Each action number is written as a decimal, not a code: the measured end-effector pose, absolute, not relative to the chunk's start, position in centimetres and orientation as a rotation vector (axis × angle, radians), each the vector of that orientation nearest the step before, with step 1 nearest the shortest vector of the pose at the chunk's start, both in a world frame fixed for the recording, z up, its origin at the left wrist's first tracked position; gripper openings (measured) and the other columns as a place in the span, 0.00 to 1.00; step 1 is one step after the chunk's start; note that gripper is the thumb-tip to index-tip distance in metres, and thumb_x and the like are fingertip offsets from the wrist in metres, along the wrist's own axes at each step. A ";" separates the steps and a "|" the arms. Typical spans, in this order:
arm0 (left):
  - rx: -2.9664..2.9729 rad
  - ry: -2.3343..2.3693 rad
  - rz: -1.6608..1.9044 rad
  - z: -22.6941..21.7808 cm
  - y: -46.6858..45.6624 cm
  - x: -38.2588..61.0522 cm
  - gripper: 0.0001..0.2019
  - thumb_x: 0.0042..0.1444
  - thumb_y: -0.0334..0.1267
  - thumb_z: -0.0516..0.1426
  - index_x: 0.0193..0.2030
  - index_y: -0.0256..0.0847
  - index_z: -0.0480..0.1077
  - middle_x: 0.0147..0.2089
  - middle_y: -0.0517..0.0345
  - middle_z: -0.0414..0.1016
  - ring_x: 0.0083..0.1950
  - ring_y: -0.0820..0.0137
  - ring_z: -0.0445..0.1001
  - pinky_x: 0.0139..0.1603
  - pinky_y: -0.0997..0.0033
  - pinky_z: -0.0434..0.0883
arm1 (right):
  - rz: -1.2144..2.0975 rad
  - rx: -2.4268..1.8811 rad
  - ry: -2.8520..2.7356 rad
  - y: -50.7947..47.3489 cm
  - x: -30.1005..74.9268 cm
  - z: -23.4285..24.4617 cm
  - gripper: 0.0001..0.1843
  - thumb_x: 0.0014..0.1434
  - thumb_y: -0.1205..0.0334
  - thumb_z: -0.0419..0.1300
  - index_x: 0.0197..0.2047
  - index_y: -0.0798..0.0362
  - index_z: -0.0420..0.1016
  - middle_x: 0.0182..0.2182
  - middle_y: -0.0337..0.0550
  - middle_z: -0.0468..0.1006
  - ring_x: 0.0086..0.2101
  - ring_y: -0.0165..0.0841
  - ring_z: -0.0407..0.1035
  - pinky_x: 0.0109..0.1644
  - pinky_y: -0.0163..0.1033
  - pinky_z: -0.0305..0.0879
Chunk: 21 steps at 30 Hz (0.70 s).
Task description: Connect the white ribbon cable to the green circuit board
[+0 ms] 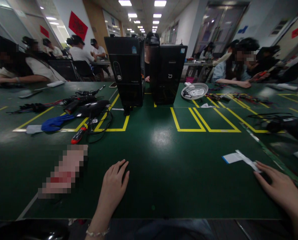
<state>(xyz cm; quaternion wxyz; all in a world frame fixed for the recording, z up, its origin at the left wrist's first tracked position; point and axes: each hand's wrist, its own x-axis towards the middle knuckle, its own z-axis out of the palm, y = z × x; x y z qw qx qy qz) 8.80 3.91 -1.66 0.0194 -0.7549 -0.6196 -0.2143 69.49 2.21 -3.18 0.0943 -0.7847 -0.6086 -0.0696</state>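
Note:
My right hand (279, 183) rests at the right of the green table, thumb and fingertips closed on one end of a white flat ribbon cable (246, 161). The cable is bent partway, and its far end, edged in blue, points left. On the bare green surface left of centre lies my left hand (115, 178), palm down, fingers stretched out and holding nothing. A blurred-out pinkish flat thing (66, 170) lies to its left. Beyond that is a screwdriver (79, 134) with a red and black handle.
Two black computer towers (130, 71) (168, 75) stand at the table's middle. A blue glove (56, 122), a black hair dryer (94, 108) and cables lie left. To the right are a white basket (194, 91) and a black corded device (286, 125). Yellow tape marks rectangles. Other people sit around.

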 end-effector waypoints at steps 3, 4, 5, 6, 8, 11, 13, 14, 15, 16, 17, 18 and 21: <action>-2.337 -1.916 -0.667 -1.8 3.9 8.8 0.19 0.65 0.40 0.47 0.58 0.38 0.69 0.58 0.44 0.71 0.58 0.54 0.69 0.57 0.48 0.67 | 0.064 -2.073 -1.874 3.1 67.3 -3.1 0.30 0.57 0.44 0.50 0.53 0.55 0.72 0.56 0.55 0.72 0.56 0.46 0.66 0.62 0.51 0.60; -2.336 -1.912 -0.666 -1.8 3.9 8.7 0.19 0.65 0.40 0.47 0.58 0.37 0.69 0.58 0.44 0.71 0.58 0.54 0.69 0.58 0.49 0.67 | 0.123 -2.006 -1.899 3.5 66.1 -3.0 0.29 0.57 0.43 0.50 0.53 0.53 0.73 0.57 0.53 0.72 0.57 0.46 0.65 0.62 0.52 0.60; -2.337 -1.908 -0.662 -1.9 3.9 8.7 0.19 0.65 0.40 0.47 0.58 0.37 0.69 0.58 0.44 0.71 0.58 0.54 0.69 0.58 0.49 0.67 | 0.177 -1.935 -1.941 3.9 64.7 -2.7 0.27 0.58 0.44 0.51 0.52 0.53 0.73 0.57 0.52 0.71 0.58 0.45 0.64 0.62 0.53 0.60; -2.338 -1.906 -0.656 -1.9 4.0 8.7 0.19 0.66 0.40 0.47 0.58 0.37 0.69 0.58 0.44 0.71 0.58 0.54 0.69 0.58 0.49 0.67 | 0.226 -1.852 -2.000 4.4 63.0 -2.3 0.26 0.59 0.45 0.51 0.52 0.52 0.73 0.57 0.51 0.71 0.59 0.44 0.63 0.63 0.53 0.60; -2.342 -1.905 -0.638 -2.0 4.0 8.6 0.20 0.66 0.41 0.47 0.59 0.36 0.69 0.58 0.43 0.70 0.58 0.54 0.68 0.57 0.49 0.67 | 0.295 -1.682 -2.152 5.3 58.9 -1.3 0.24 0.62 0.47 0.51 0.55 0.51 0.73 0.58 0.49 0.71 0.60 0.43 0.61 0.64 0.55 0.58; -2.345 -1.901 -0.617 -1.9 4.0 8.6 0.20 0.66 0.41 0.47 0.59 0.34 0.69 0.58 0.42 0.70 0.58 0.53 0.68 0.57 0.49 0.68 | 0.358 -1.478 -2.386 6.0 51.8 0.3 0.23 0.66 0.50 0.49 0.60 0.49 0.69 0.62 0.46 0.66 0.62 0.40 0.59 0.64 0.54 0.59; -2.345 -1.896 -0.617 -1.9 4.0 8.6 0.20 0.66 0.40 0.47 0.59 0.33 0.69 0.58 0.42 0.70 0.58 0.53 0.68 0.56 0.49 0.68 | 0.371 -1.390 -2.512 6.0 47.2 1.1 0.24 0.67 0.51 0.48 0.63 0.48 0.65 0.64 0.46 0.63 0.62 0.40 0.57 0.64 0.54 0.58; -2.343 -1.893 -0.619 -2.0 4.0 8.6 0.20 0.66 0.40 0.47 0.58 0.33 0.69 0.58 0.42 0.70 0.58 0.53 0.68 0.56 0.49 0.68 | 0.386 -1.347 -2.574 5.8 45.1 1.4 0.26 0.67 0.51 0.48 0.65 0.47 0.63 0.65 0.45 0.60 0.63 0.40 0.54 0.65 0.55 0.56; -2.342 -1.890 -0.621 -2.0 4.0 8.5 0.20 0.66 0.40 0.47 0.58 0.34 0.69 0.58 0.42 0.71 0.58 0.53 0.68 0.56 0.49 0.68 | 0.406 -1.295 -2.634 5.6 43.2 1.6 0.27 0.67 0.50 0.49 0.67 0.47 0.59 0.67 0.44 0.57 0.65 0.40 0.52 0.66 0.55 0.53; -2.344 -1.886 -0.621 -2.0 4.0 8.5 0.20 0.66 0.40 0.47 0.58 0.34 0.69 0.58 0.42 0.71 0.58 0.54 0.68 0.57 0.49 0.68 | 0.424 -1.241 -2.682 5.4 41.6 1.7 0.30 0.67 0.49 0.50 0.69 0.47 0.56 0.68 0.44 0.54 0.65 0.41 0.49 0.67 0.56 0.51; -2.345 -1.883 -0.620 -2.0 4.1 8.5 0.20 0.66 0.40 0.47 0.58 0.34 0.69 0.58 0.42 0.71 0.57 0.54 0.68 0.57 0.49 0.68 | 0.444 -1.193 -2.721 5.2 40.3 1.7 0.32 0.66 0.49 0.50 0.70 0.47 0.52 0.69 0.44 0.52 0.66 0.41 0.47 0.68 0.56 0.48; -2.346 -1.881 -0.619 -2.0 4.1 8.5 0.20 0.66 0.40 0.47 0.58 0.34 0.69 0.57 0.42 0.71 0.57 0.54 0.69 0.57 0.50 0.67 | 0.464 -1.150 -2.752 5.1 39.2 1.6 0.34 0.65 0.48 0.51 0.71 0.47 0.50 0.69 0.44 0.50 0.67 0.42 0.45 0.69 0.57 0.45; -2.338 -1.889 -0.619 -2.1 4.1 8.6 0.20 0.66 0.40 0.47 0.58 0.35 0.69 0.58 0.43 0.71 0.57 0.54 0.69 0.57 0.50 0.68 | 0.498 -1.094 -2.792 4.8 37.3 1.4 0.36 0.65 0.47 0.51 0.72 0.47 0.46 0.70 0.43 0.47 0.67 0.43 0.42 0.69 0.58 0.41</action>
